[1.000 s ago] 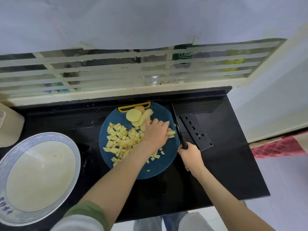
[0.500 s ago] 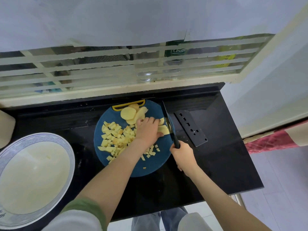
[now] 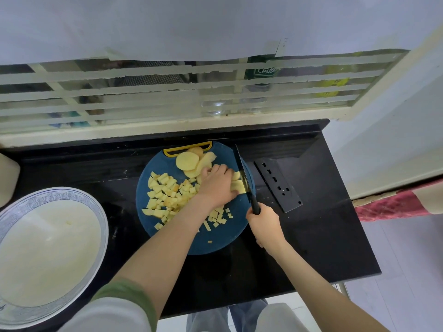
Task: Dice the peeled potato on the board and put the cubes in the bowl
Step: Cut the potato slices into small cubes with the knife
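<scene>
A round blue cutting board (image 3: 215, 243) with a yellow handle lies on the black counter. A pile of potato cubes (image 3: 165, 195) covers its left half, and uncut potato slices (image 3: 189, 160) lie at its far edge. My left hand (image 3: 217, 184) presses down on a potato piece (image 3: 237, 185) near the board's right edge, fingers curled over it. My right hand (image 3: 263, 225) grips the handle of a black knife (image 3: 243, 173) whose blade stands against that piece. A wide white bowl (image 3: 14, 212) with a blue patterned rim sits at the left, holding no cubes.
A black knife sheath (image 3: 278, 185) lies on the counter (image 3: 323, 236) right of the board. A barred window ledge runs behind the counter. A pale object (image 3: 8, 176) stands at the far left edge. The counter's front edge ends close to my body.
The knife has moved from beside the board onto its right edge, against the potato piece. My left hand has stayed on that piece, with small cubes lying nearer me.
</scene>
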